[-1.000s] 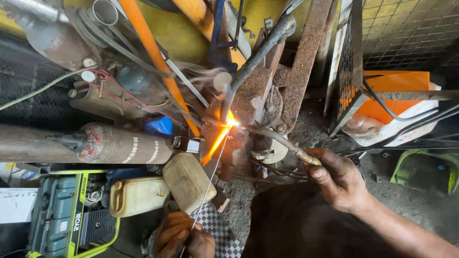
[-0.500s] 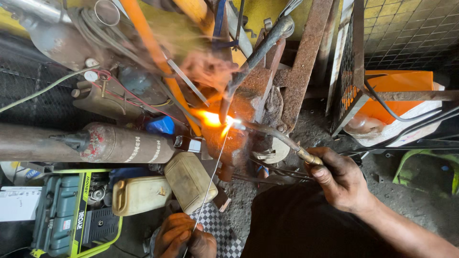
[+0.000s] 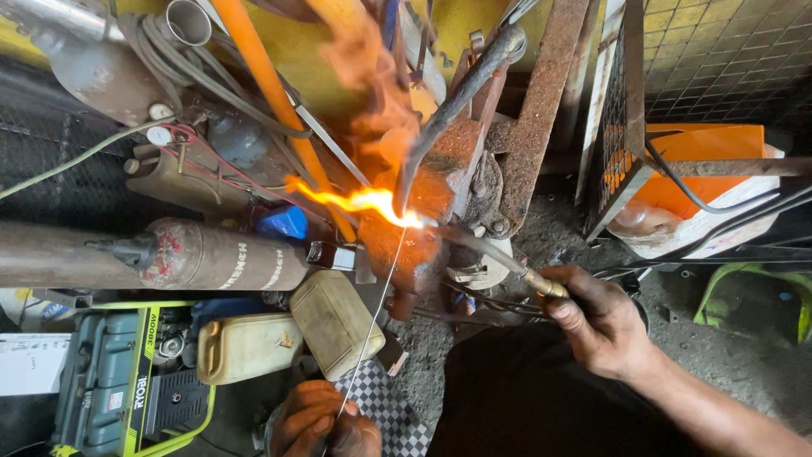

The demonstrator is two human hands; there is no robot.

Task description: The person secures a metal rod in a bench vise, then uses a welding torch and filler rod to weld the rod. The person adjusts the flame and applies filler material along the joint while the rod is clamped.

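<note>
At the far left a rusty gas cylinder (image 3: 211, 258) lies on its side, with a green generator (image 3: 110, 389) nearer below it and two pale plastic cans (image 3: 330, 322) just to its right. Near the bottom edge the left hand (image 3: 326, 423) is closed on a thin wire rod (image 3: 372, 322) that slants up to the bright flame (image 3: 364, 201) at the middle. There the rod tip meets a curved metal bar (image 3: 457, 101) clamped in a rusty vise (image 3: 440, 182). To the right, the right hand (image 3: 600, 322) grips the torch (image 3: 499, 258), its tip at the flame. An orange box (image 3: 694, 182) sits far right.
</note>
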